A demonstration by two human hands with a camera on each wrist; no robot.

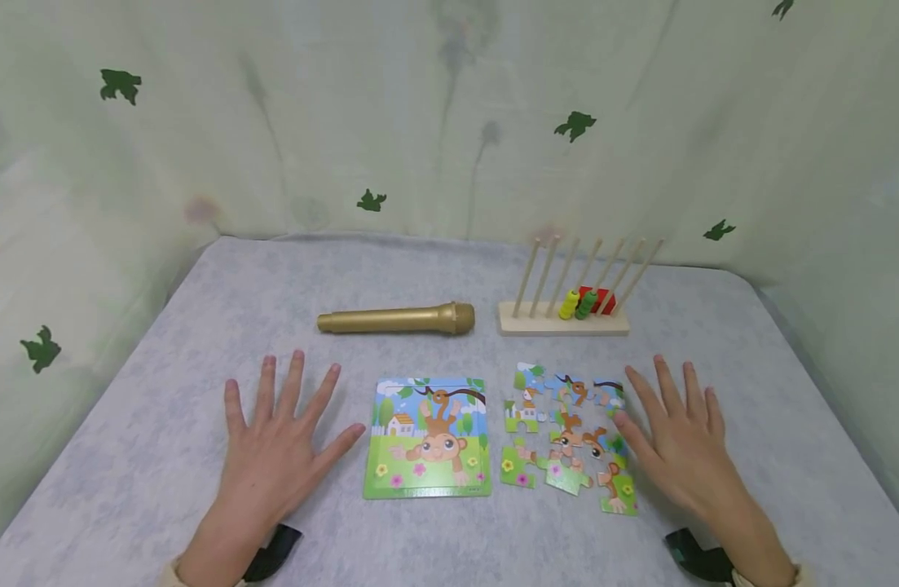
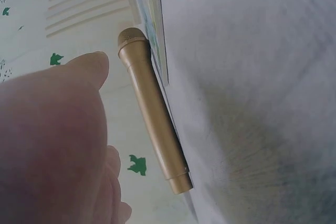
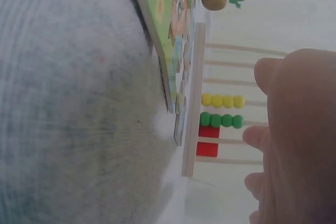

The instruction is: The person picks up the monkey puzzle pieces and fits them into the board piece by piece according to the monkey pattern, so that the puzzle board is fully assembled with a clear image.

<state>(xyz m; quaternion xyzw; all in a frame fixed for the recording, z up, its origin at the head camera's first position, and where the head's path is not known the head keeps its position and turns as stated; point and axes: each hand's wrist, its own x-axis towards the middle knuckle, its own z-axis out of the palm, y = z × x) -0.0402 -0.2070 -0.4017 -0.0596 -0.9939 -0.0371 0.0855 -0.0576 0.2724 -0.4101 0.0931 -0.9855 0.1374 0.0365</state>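
My left hand (image 1: 273, 452) rests with fingers spread on the cloth, left of a square monkey picture board (image 1: 427, 436). On the other side, my right hand (image 1: 680, 448) lies spread too, its thumb and index fingertips right at the edge of several loose jigsaw pieces (image 1: 566, 477). The pieces carry the same monkey scene and lie slightly apart, right of the board. Neither hand holds anything. Behind the board lies a golden microphone (image 1: 390, 319). In the left wrist view the microphone (image 2: 155, 114) shows beyond the thumb.
At the back right stands a wooden peg rack (image 1: 564, 319) with upright rods. Yellow beads (image 1: 569, 305) and green beads (image 1: 586, 306) sit on two rods, with a red block (image 1: 599, 299) behind them. A pale curtain with green leaf shapes hangs behind the grey-clothed table (image 1: 258, 277).
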